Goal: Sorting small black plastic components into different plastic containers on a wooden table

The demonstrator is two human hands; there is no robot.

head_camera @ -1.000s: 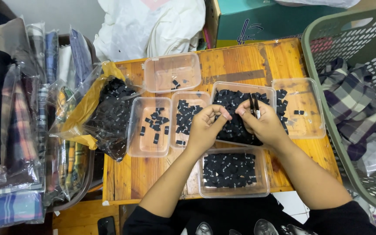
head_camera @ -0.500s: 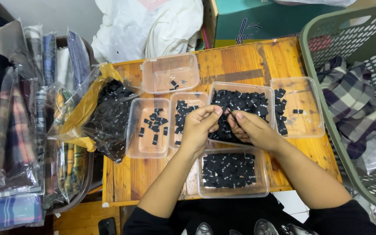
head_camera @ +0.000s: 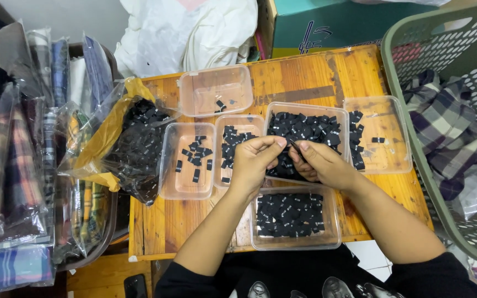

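Both hands together: left hand (head_camera: 255, 160) and right hand (head_camera: 321, 163) fingertips pinch small black piece (head_camera: 292, 144) above full tray (head_camera: 305, 138).

clear tubs (head_camera: 305, 140) crowding table, bare wood strip (head_camera: 172, 226) front-left

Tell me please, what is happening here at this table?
A person sits at a small wooden table and sorts small black pieces among clear plastic trays. The left hand and right hand meet over the fullest tray, pinching one black piece between the fingertips. An open bag of the same pieces lies at the left.
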